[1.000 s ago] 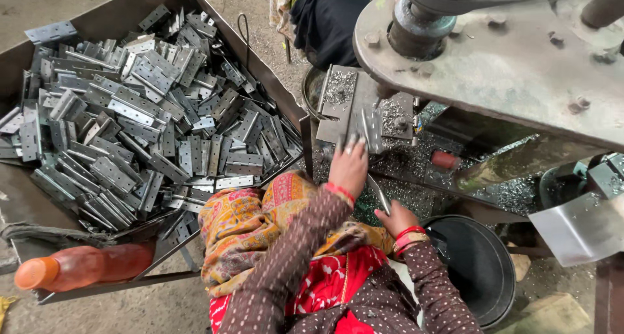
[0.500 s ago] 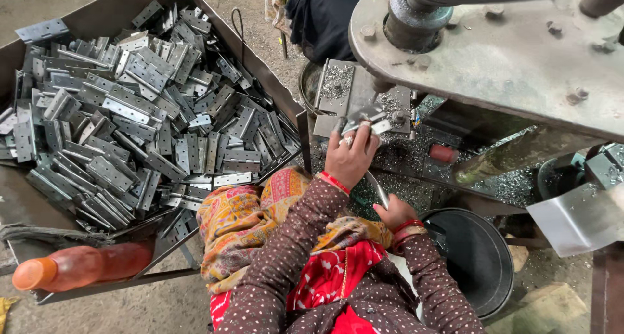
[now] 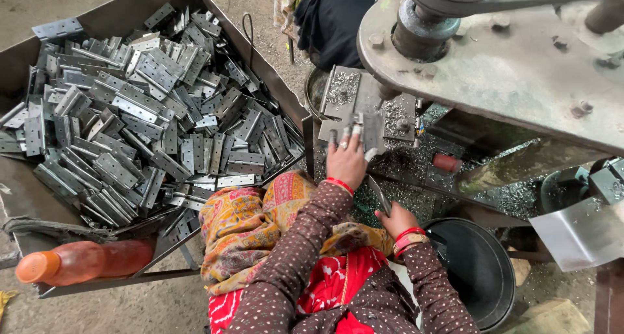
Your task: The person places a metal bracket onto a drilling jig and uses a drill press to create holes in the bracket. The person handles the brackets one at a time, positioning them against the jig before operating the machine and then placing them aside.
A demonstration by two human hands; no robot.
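The left hand (image 3: 348,162) is laid with fingers spread on a grey metal hinge plate (image 3: 372,127), which rests on the press bed (image 3: 344,90) under the machine's heavy frame (image 3: 520,67). The right hand (image 3: 396,220) is closed around a second flat metal piece (image 3: 379,194). A tray (image 3: 97,15) heaped with hinges (image 3: 143,126) stands at left, an orange bottle (image 3: 84,261) beside it.
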